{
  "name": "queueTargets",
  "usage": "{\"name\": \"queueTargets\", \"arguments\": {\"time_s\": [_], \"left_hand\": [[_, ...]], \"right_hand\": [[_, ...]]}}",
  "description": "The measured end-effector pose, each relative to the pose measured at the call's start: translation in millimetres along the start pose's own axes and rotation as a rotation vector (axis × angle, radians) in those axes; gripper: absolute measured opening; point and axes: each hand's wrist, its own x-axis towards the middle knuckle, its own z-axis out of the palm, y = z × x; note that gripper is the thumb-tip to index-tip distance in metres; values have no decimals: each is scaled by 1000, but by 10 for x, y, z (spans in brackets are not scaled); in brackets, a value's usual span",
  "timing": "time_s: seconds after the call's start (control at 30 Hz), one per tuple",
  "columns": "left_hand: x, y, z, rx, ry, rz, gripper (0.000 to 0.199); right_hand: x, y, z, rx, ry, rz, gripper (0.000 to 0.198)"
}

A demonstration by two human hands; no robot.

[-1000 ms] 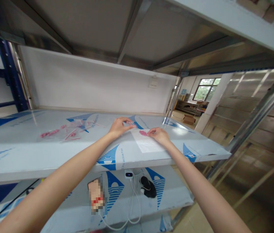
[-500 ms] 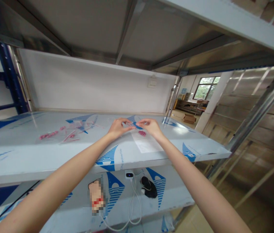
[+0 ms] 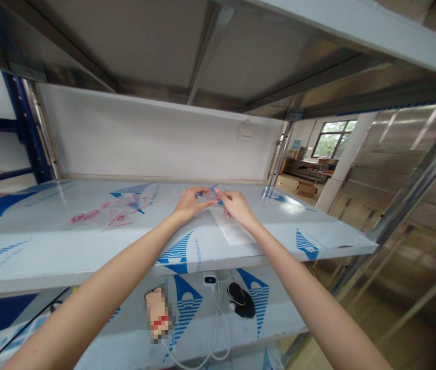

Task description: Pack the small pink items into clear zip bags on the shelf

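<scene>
My left hand (image 3: pixel 190 203) and my right hand (image 3: pixel 237 206) meet above the middle shelf, both curled into pinches with their fingertips nearly touching. Whatever sits between the fingers is too small and faint to name. Beneath my right hand lies a white translucent sheet (image 3: pixel 235 232), partly covered by the hand and forearm. To the left, clear plastic bags (image 3: pixel 125 205) lie beside pink round pieces (image 3: pixel 85 216) and thin pink sticks (image 3: pixel 120 224).
The shelf (image 3: pixel 59 241) wears film with blue print. On the lower shelf are a blurred-out phone (image 3: pixel 158 313), a white charger (image 3: pixel 210 279) with its cable, and a black object (image 3: pixel 244 302). A metal shelf (image 3: pixel 156 51) hangs overhead; a post (image 3: pixel 279 154) stands at the right.
My right hand has turned downward and now covers the pink cluster seen on the white sheet before. My left hand keeps its pinch. The view has shifted slightly.
</scene>
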Motion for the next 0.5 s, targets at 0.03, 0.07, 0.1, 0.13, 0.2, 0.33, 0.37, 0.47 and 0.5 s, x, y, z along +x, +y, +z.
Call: {"name": "queueTargets", "arguments": {"time_s": [0.03, 0.07, 0.1, 0.13, 0.2, 0.33, 0.37, 0.47, 0.5], "left_hand": [[-2, 5, -6, 12, 6, 6, 38], [-3, 8, -12, 22, 7, 10, 38], [-2, 6, -17, 27, 4, 8, 38], [1, 0, -21, 23, -6, 0, 40], [14, -29, -32, -29, -44, -40, 51], [62, -122, -96, -220, -66, -184, 53], [76, -147, -120, -265, -53, -218, 47], [116, -221, -179, -330, -21, -285, 34], [127, -245, -188, -329, -9, -301, 31]], "right_hand": [[9, -9, 12, 61, -39, 15, 46], [19, -22, 25, 125, -77, 30, 43], [31, -36, 37, 187, -109, 53, 38], [45, -49, 47, 241, -130, 82, 34], [88, -58, 64, 321, -143, 141, 29], [216, 29, 91, 436, -121, 129, 25], [246, 66, 102, 471, -123, 107, 23], [300, 168, 155, 532, -166, 35, 20], [306, 192, 176, 533, -179, 12, 20]]}}
